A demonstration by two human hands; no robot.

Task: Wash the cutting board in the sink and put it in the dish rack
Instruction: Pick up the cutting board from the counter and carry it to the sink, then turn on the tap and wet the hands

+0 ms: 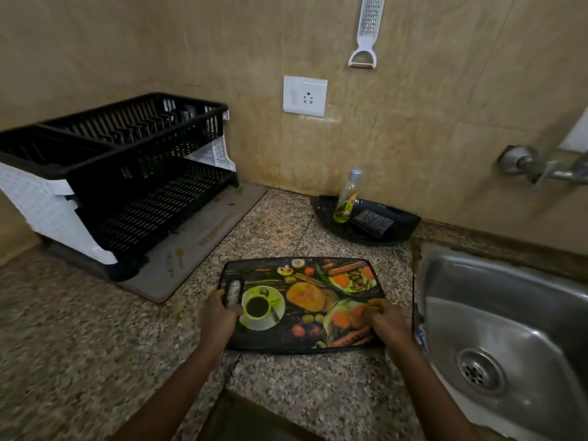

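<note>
A black cutting board [305,300] printed with colourful food pictures lies flat on the speckled granite counter [79,329]. My left hand [221,316] grips its left end by the handle slot. Over at the board's right edge, my right hand [386,323] holds on with its fingers resting on the top face. The steel sink [509,313] sits to the right of the board, its drain at the lower right. A black two-tier dish rack [127,167] with white side panels stands at the back left on a grey mat.
A black tray [404,221] against the wall holds a bottle of green dish liquid [346,198] and a dark scrub sponge [372,222]. A wall tap [537,167] sticks out above the sink. A socket [304,96] and a hanging white grater-peeler [366,33] are on the wall.
</note>
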